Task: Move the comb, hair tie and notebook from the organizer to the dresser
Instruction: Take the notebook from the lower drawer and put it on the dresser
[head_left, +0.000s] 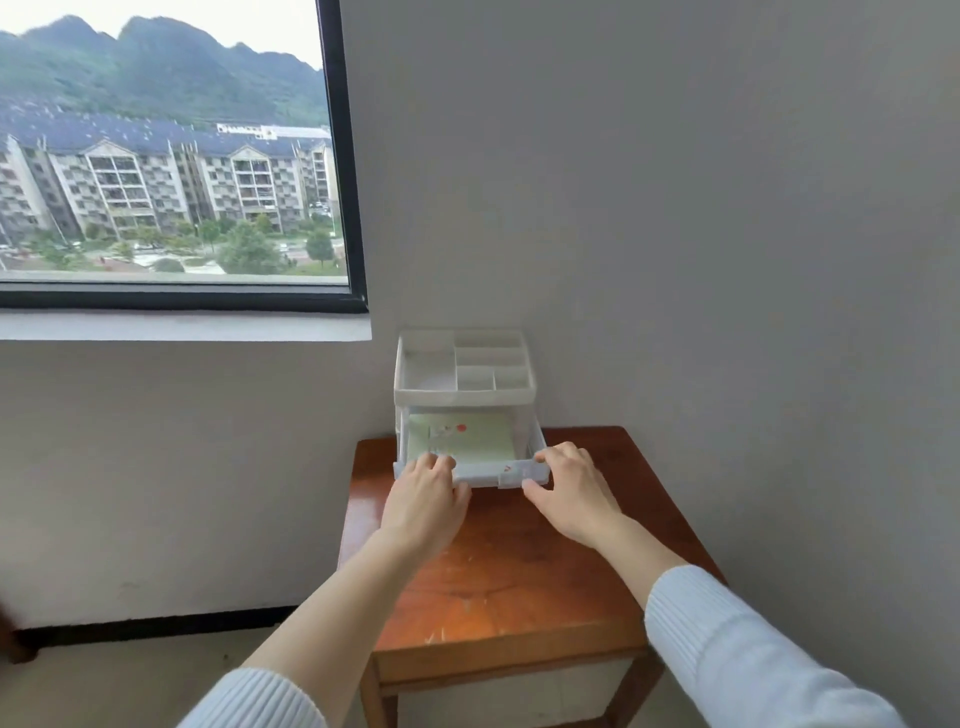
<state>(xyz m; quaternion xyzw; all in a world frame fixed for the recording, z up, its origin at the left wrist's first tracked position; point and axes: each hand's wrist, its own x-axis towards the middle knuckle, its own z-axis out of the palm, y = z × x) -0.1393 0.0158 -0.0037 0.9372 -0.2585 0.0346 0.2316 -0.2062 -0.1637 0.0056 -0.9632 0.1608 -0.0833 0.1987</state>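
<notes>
two hands: left hand (426, 493) and right hand (569, 488) pinch drawer (488, 474) front. notebook (460, 441) looks thin, light, bendy; lift by near edge.

pale green notebook (470, 441) w/ red dot, white organizer (465, 397)

Both arms extend forward from the near edge toward the far centre, converging slightly. Each forearm is bare from the wrist to mid-forearm, with a white ribbed sleeve (737, 649) pushed back on the right and another on the left.

Left hand (426, 501): palm down, knuckles up, fingers (434, 461) curled forward and downward, thumb tucked along the right side. Wrist straight.

Right hand (569, 491): palm down and angled inward, fingers bent at the far end, thumb (535, 491) extended to the left and separated from the fingers. Wrist slightly turned toward the left.

The hands are apart, not touching each other.
</notes>
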